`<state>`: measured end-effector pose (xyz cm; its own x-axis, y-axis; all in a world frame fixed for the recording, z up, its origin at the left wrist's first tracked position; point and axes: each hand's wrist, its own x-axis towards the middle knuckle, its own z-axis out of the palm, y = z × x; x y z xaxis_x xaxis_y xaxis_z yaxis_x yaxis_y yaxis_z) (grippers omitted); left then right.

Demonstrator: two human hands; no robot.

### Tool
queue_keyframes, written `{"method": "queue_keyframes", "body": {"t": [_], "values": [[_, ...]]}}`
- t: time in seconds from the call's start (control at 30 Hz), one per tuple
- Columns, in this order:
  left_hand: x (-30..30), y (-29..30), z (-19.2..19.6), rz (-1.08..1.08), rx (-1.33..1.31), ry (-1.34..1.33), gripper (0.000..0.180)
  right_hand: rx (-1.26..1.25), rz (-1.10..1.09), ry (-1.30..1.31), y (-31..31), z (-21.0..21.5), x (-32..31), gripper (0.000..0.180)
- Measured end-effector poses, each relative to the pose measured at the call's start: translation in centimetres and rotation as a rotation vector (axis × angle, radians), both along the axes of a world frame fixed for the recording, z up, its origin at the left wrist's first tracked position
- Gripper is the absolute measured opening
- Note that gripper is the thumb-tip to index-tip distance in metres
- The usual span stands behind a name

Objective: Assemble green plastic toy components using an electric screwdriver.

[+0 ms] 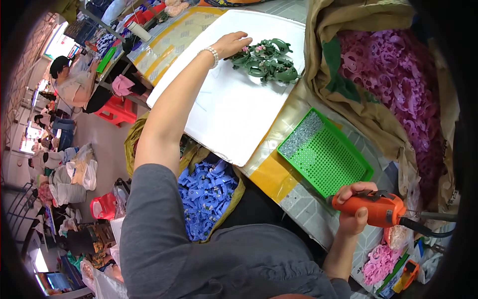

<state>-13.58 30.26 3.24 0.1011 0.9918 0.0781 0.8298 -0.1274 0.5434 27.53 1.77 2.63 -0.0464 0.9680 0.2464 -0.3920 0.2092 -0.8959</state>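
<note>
My left hand (pixel 230 45), a beaded bracelet at its wrist, reaches over the far part of a white board (pixel 226 107). Its fingers are stretched out at the edge of a cluster of dark green plastic pieces (pixel 269 65) with small pink bits; whether they touch is unclear. At the right, my right hand (pixel 352 212) is wrapped round an orange corded power tool (pixel 376 208), which looks like an electric screwdriver. Just beyond that hand lies a green perforated basket (pixel 331 164), with small silvery metal parts (pixel 302 132) heaped at its far left end.
A large brown sack (pixel 323 65) of pink plastic pieces (pixel 393 74) stands at the right. Blue pieces (pixel 206 194) fill a sack by my lap. More pink pieces (pixel 381 264) lie lower right. A red stool (pixel 117 110) and another person (pixel 74 84) are at the left.
</note>
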Motion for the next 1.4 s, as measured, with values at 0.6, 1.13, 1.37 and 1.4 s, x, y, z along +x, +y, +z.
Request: {"method": "queue_keyframes", "body": {"t": [0.6,1.13,1.37,1.4], "values": [[0.8,-2.4,0.3,-0.092,-0.17,0.281,0.047,-0.068,0.02,0.097,-0.8,0.0,0.5,0.057],[5.0,-12.0,2.3,0.007,-0.231,0.458,0.049,-0.062,-0.016,0.07,-0.8,-0.5,0.4,0.055],[5.3,-11.9,4.1,-0.017,-0.234,0.555,0.056,-0.082,-0.021,0.063,-0.9,-0.2,0.6,0.059],[5.5,-11.6,4.6,0.012,-0.247,0.61,0.058,-0.094,-0.02,0.06,-0.9,-0.1,0.6,0.059]]}}
